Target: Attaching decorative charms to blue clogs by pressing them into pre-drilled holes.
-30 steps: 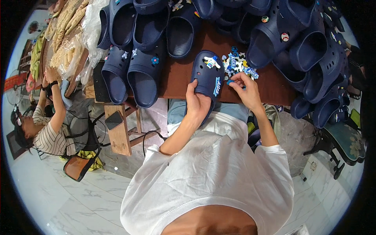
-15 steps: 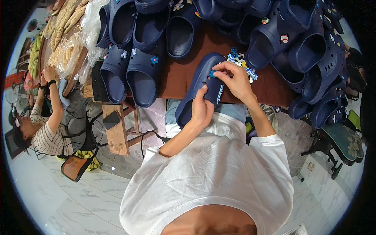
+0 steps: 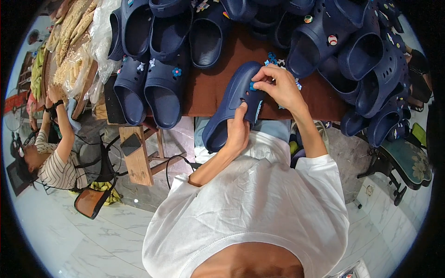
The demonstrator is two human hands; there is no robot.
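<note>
A navy blue foam clog with round vent holes is tilted in front of me at the table's near edge, its toe pointing away. My left hand grips its near side, thumb on top beside an open hole. With bent thumb and forefinger, my right hand pinches a small blue shoe charm against the clog's upper. The pinching fingers partly cover the charm, so whether its stem is in a hole is hidden. Loose charms in blue, white and black lie beyond my right hand, which hides part of them.
Navy clogs are piled at the right and the back left, several with charms. A brown cloth covers the table. At left are a wooden stool with a phone and a person in a striped shirt.
My right hand stays at the blue charm, its fingers slightly shifted. The clog remains in my left hand. The whole view has moved a little, so surrounding things appear slightly further left.
</note>
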